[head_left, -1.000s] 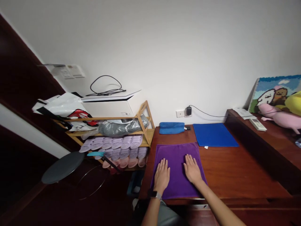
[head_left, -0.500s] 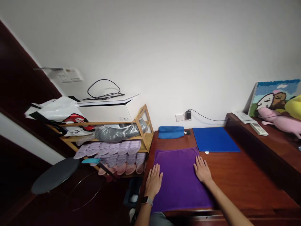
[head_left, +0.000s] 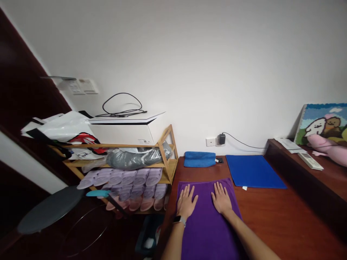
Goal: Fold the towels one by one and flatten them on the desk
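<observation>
A purple cloth (head_left: pixel 206 224) lies spread on the reddish-brown desk (head_left: pixel 271 213). My left hand (head_left: pixel 186 202), with a watch at the wrist, rests flat near the cloth's upper left corner, fingers apart. On the upper right part of the cloth lies my right hand (head_left: pixel 221 198), palm down with its fingers spread. Neither hand grips anything. Beyond the hands, a folded blue cloth (head_left: pixel 200 159) sits at the desk's back edge, and a flat blue cloth (head_left: pixel 255 171) with a white tag lies to its right.
A wooden rack (head_left: pixel 170 169) with slippers, a white box (head_left: pixel 124 131) and bags stands left of the desk. Further left is a round stool (head_left: pixel 51 209). A charger (head_left: pixel 222 138) is plugged in at the wall. The raised right ledge holds a remote (head_left: pixel 310 161) and pink plush.
Both hands have moved up the purple cloth toward its far edge, and the right hand has come inward from the right edge. The camera view has tilted up slightly.
</observation>
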The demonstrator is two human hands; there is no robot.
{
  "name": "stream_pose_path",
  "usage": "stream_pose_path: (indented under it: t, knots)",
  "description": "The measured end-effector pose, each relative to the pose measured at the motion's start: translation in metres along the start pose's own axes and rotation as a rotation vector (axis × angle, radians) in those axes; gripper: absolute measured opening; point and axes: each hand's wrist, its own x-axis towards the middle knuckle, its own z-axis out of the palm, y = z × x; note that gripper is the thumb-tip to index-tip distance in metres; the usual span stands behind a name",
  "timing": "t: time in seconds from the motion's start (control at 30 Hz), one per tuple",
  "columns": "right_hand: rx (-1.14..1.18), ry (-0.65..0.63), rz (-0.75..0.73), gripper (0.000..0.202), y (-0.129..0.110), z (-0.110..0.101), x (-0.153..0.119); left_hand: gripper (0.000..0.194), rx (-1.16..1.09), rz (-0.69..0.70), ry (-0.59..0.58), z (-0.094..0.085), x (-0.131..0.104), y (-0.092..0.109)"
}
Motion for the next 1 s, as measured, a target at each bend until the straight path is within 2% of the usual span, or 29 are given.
stream_pose_path:
  t: [0.07,0.13,0.2,0.3,0.37,0.47,0.57,0.63,0.7,0.77,0.93,1.0]
  knots:
    - [0.009,-0.016,-0.079,0.068,0.007,-0.003,0.011,0.062,0.024,-0.062,0.007,-0.002,-0.011,-0.02]
    - [0.03,-0.046,-0.196,0.066,0.011,-0.014,0.029,0.063,0.052,-0.106,0.04,-0.004,-0.03,-0.03]
    - [0.057,-0.104,-0.33,0.065,0.009,-0.029,0.051,0.06,0.089,-0.128,0.104,-0.007,-0.054,-0.026]
    - [0.071,-0.174,-0.464,0.061,-0.004,-0.049,0.072,0.053,0.157,-0.133,0.205,-0.015,-0.089,-0.007]
    - [0.067,-0.124,-0.437,0.06,-0.015,-0.052,0.067,0.05,0.177,-0.132,0.228,-0.023,-0.104,0.002]
    - [0.064,0.058,-0.221,0.061,-0.018,-0.035,0.032,0.05,0.13,-0.098,0.209,-0.031,-0.113,0.001]
    - [0.041,0.132,0.019,0.064,0.006,-0.006,-0.015,0.045,0.046,0.034,0.161,-0.029,-0.112,-0.011]
    - [0.019,0.118,0.087,0.069,0.027,0.008,-0.035,0.053,0.019,0.1,0.103,-0.023,-0.114,-0.019]
    - [0.008,0.096,0.07,0.07,0.039,0.012,-0.042,0.057,0.023,0.096,0.048,-0.015,-0.121,-0.024]
    - [0.015,0.07,-0.001,0.069,0.039,0.007,-0.036,0.059,0.043,0.056,0.027,-0.007,-0.136,-0.027]
    - [0.076,-0.033,-0.255,0.067,0.012,-0.016,-0.001,0.06,0.098,-0.077,0.097,0.016,-0.185,-0.028]
    - [0.092,-0.044,-0.265,0.067,0.008,-0.02,0.009,0.06,0.114,-0.109,0.126,0.023,-0.198,-0.026]
